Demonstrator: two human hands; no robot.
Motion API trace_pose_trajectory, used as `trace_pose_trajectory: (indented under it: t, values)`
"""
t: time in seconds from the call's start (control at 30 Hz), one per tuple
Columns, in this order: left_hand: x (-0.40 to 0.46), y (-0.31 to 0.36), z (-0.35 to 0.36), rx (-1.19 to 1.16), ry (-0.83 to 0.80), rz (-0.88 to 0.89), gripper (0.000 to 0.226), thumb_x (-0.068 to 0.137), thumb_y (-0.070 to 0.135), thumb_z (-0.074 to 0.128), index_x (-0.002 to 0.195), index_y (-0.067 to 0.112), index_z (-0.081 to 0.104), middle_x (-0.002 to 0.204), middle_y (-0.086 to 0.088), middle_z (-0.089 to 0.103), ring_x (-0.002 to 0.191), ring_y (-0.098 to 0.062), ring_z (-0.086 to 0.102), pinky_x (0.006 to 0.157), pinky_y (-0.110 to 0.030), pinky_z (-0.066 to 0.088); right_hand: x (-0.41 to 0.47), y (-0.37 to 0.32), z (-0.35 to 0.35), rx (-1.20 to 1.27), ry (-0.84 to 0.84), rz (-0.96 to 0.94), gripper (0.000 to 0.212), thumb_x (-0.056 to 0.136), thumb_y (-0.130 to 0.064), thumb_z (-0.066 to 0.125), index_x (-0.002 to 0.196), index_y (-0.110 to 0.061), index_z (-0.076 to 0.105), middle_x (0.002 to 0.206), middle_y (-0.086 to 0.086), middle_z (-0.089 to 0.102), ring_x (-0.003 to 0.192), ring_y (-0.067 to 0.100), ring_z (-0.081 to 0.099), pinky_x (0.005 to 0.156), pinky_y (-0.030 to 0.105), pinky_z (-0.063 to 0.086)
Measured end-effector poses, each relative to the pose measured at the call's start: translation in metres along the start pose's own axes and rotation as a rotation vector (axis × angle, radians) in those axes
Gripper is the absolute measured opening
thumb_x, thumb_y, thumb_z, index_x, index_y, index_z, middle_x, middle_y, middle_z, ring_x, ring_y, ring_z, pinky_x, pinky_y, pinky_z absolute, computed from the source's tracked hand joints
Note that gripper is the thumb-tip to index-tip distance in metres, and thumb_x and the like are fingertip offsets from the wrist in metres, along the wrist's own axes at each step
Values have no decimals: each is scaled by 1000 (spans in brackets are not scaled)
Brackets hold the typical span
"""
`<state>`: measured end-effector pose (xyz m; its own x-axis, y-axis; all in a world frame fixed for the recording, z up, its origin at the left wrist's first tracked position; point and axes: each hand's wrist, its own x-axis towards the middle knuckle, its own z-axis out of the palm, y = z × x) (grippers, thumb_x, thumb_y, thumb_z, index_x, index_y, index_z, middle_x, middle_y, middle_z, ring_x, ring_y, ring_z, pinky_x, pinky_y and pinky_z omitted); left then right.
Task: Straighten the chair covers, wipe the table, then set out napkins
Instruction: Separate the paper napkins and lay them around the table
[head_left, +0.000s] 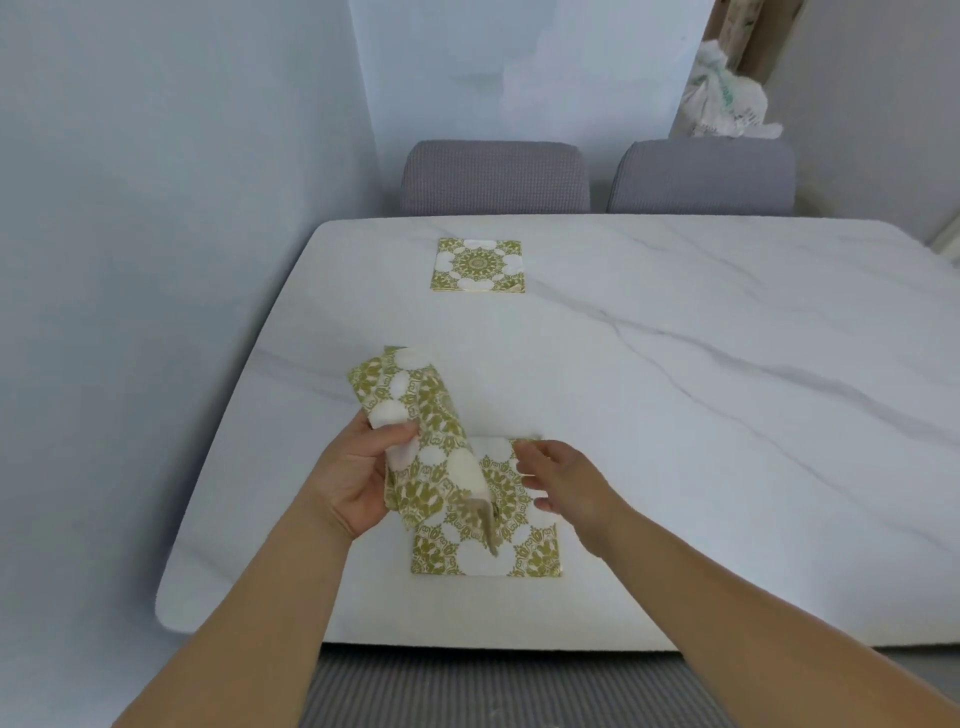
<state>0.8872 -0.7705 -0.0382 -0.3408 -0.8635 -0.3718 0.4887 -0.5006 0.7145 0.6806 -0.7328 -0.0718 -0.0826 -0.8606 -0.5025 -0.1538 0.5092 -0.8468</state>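
Observation:
My left hand (358, 475) grips a bent bundle of green-and-white patterned napkins (415, 415) above the white marble table (675, 415). One napkin (524, 545) of the same pattern lies flat near the table's front edge, partly under the bundle. My right hand (563, 478) rests on that napkin's far right part with its fingers loosely bent. A second flat napkin (478, 266) lies at the far side of the table in front of the left chair.
Two grey covered chairs (493, 176) (704, 176) stand at the table's far edge. A grey ribbed seat (493, 691) shows below the near edge. A wall runs along the left. A plastic bag (727, 98) hangs at the back right.

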Motion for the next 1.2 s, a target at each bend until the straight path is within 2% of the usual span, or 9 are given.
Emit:
trace_pose_trajectory:
  t: [0.13, 0.23, 0.33, 0.47, 0.53, 0.83, 0.93, 1.07, 1.2]
  values:
    - [6, -5, 23, 105, -107, -94, 44, 74, 3, 57, 117, 10, 60, 98, -11, 72, 82, -25, 71, 67, -39, 59, -7, -11, -2, 352, -166, 184, 51, 89, -56, 49, 113, -13, 62, 100, 3, 67, 86, 19, 64, 71, 29, 53]
    - [12, -12, 37, 145, -137, -138, 48, 76, 6, 58, 123, 8, 57, 105, -15, 70, 87, -28, 70, 69, -41, 59, -9, -7, -9, 525, -167, 160, 49, 86, -47, 60, 113, -7, 65, 107, 8, 71, 97, 23, 67, 83, 35, 54]
    - [19, -19, 51, 169, -130, -172, 51, 80, 14, 63, 129, 7, 54, 125, -21, 60, 107, -35, 62, 82, -47, 56, -12, -1, -24, 628, -108, 98, 53, 76, -30, 74, 118, -2, 61, 109, 13, 70, 102, 29, 67, 92, 44, 52]
    - [27, -32, 71, 224, -92, -230, 40, 91, 30, 51, 126, 10, 57, 120, -17, 65, 104, -32, 65, 79, -43, 56, -19, 5, -67, 672, 85, 41, 44, 77, -12, 75, 118, -5, 59, 102, 15, 72, 93, 33, 69, 81, 50, 56]
    - [33, -42, 85, 258, -56, -217, 41, 94, 31, 49, 128, 9, 55, 120, -16, 65, 107, -32, 63, 87, -45, 51, -20, 9, -96, 699, 143, -3, 40, 79, -9, 73, 116, -11, 60, 100, 15, 72, 90, 34, 70, 81, 52, 55]
    - [52, -127, 192, 358, -10, -131, 35, 95, 20, 50, 127, 9, 55, 120, -14, 65, 107, -29, 64, 81, -41, 54, -37, 42, -228, 622, 259, -191, 29, 86, -17, 67, 115, -21, 63, 101, 9, 71, 92, 27, 68, 80, 41, 56]
    - [55, -165, 229, 345, 31, -100, 24, 94, 13, 51, 116, 13, 61, 116, -13, 67, 101, -28, 66, 77, -41, 52, -50, 58, -276, 719, 243, -124, 31, 91, -26, 61, 121, -18, 58, 105, 8, 70, 93, 24, 68, 78, 39, 56]
    - [52, -204, 267, 327, 51, -108, 20, 94, 10, 49, 108, 16, 63, 112, -13, 67, 97, -30, 66, 79, -43, 52, -71, 72, -329, 808, 81, 27, 26, 91, -20, 60, 108, -2, 65, 98, 13, 73, 86, 27, 71, 72, 39, 56]
    - [53, -217, 292, 391, 56, -118, 20, 95, 11, 49, 107, 17, 64, 111, -12, 68, 98, -30, 65, 78, -44, 52, -80, 84, -359, 727, 58, 55, 37, 83, -18, 68, 114, 1, 62, 112, 19, 68, 102, 37, 65, 87, 50, 53]
